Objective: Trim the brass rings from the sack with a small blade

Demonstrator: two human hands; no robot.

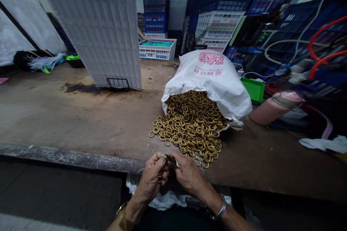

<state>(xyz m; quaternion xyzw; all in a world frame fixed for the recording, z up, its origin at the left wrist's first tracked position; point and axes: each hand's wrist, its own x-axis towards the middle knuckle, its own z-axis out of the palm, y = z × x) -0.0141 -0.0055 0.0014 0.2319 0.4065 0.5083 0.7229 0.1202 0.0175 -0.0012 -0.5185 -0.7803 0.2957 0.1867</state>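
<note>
My left hand (pixel 153 177) is closed around a brass ring at the table's near edge. My right hand (pixel 187 174) is pinched on a small dark blade or tool that touches that ring. Both hands meet just in front of a heap of brass rings (pixel 189 122). The rings spill from an open white sack (pixel 210 79) with red print, lying on its side on the brown table (pixel 81 115). White cloth (pixel 165 198) lies in my lap under the hands.
A tall white ribbed panel (pixel 100 25) stands at the back left. Stacked blue and white crates (pixel 217 11) fill the back. A pink bottle (pixel 273 110), a green box (pixel 255 89) and hoses crowd the right. Another person's hand (pixel 145 36) reaches over a white crate (pixel 157 49).
</note>
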